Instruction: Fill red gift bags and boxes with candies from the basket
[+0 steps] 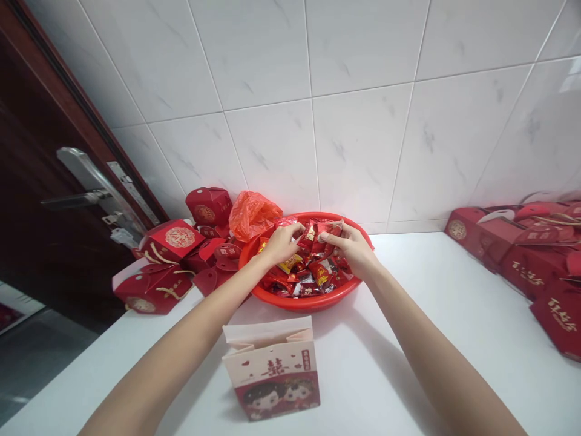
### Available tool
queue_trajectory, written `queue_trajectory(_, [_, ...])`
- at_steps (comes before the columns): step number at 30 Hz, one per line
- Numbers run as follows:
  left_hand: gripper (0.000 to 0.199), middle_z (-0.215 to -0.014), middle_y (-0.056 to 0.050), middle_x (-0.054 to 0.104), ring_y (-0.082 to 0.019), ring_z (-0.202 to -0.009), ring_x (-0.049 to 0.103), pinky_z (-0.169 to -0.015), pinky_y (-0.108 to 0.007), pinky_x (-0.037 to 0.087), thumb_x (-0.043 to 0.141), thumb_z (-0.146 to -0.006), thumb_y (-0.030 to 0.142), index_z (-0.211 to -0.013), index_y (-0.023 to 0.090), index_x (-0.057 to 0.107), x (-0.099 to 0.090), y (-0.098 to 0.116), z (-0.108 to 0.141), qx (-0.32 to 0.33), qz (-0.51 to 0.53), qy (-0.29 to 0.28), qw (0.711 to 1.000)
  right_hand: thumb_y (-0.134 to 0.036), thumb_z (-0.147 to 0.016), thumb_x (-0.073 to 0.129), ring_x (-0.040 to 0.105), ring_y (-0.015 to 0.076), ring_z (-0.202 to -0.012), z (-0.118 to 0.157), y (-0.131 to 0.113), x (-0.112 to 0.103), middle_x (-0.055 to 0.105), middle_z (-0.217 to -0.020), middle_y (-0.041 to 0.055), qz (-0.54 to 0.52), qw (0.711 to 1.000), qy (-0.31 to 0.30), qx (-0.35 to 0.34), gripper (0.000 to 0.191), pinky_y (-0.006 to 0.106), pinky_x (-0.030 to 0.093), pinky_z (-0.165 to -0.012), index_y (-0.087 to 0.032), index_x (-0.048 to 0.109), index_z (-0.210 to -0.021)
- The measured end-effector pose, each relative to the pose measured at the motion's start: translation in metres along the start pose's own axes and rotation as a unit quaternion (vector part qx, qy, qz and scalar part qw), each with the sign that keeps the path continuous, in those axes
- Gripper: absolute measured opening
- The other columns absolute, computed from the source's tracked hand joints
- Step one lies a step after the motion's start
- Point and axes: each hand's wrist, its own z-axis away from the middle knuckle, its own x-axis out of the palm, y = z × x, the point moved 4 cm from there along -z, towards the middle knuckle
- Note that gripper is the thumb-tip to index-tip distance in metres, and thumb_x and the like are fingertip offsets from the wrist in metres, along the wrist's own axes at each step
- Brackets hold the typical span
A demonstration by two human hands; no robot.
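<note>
Both hands are over a red plastic basket (pixel 313 304) of wrapped candies (pixel 322 274). My right hand (pixel 357 249) grips several red-wrapped candies (pixel 333 235) between thumb and fingers, above the basket's right side. Opposite it, my left hand (pixel 281 243) has curled fingers closed at the edge of a dark red wrapped candy (pixel 309 235); its fingertips are partly hidden. In front of the basket a paper gift box (pixel 272 378) stands upright with its top open, printed with red characters and two cartoon figures. Its inside is mostly hidden from this angle.
Red gift boxes with cord handles (pixel 167 257) are piled left of the basket, beside a crumpled red plastic bag (pixel 254 215). More red boxes (pixel 521 260) line the white table's (pixel 408 297) right side. A tiled wall (pixel 358 139) rises behind; a dark door (pixel 40 151) stands left.
</note>
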Motion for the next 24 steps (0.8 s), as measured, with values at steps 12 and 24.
queue_trajectory(12, [0.038,-0.081,-0.006,0.074,-0.020,-0.077,0.068,-0.075,-0.032,0.053,0.070,-0.072,0.051,-0.085,0.015,0.068,-0.010,-0.019,-0.003,-0.067,0.252,0.100,0.960,-0.030,-0.061,0.079,0.063,0.0173,-0.070,-0.006,0.005,-0.007,0.069,-0.077,0.0014,-0.036,0.997,0.060,0.016,0.024,0.031,0.051,-0.064,-0.019,0.066,-0.078])
queue_trajectory(24, [0.048,-0.085,-0.006,0.074,-0.021,-0.081,0.069,-0.081,-0.035,0.055,0.071,-0.074,0.060,-0.090,0.015,0.071,-0.032,0.018,0.018,-0.068,0.300,0.060,0.950,-0.045,-0.060,0.086,0.065,0.0206,-0.084,0.004,-0.002,0.009,0.069,-0.083,0.0017,-0.055,0.996,-0.065,0.021,0.040,0.034,0.057,-0.073,-0.022,0.062,-0.082])
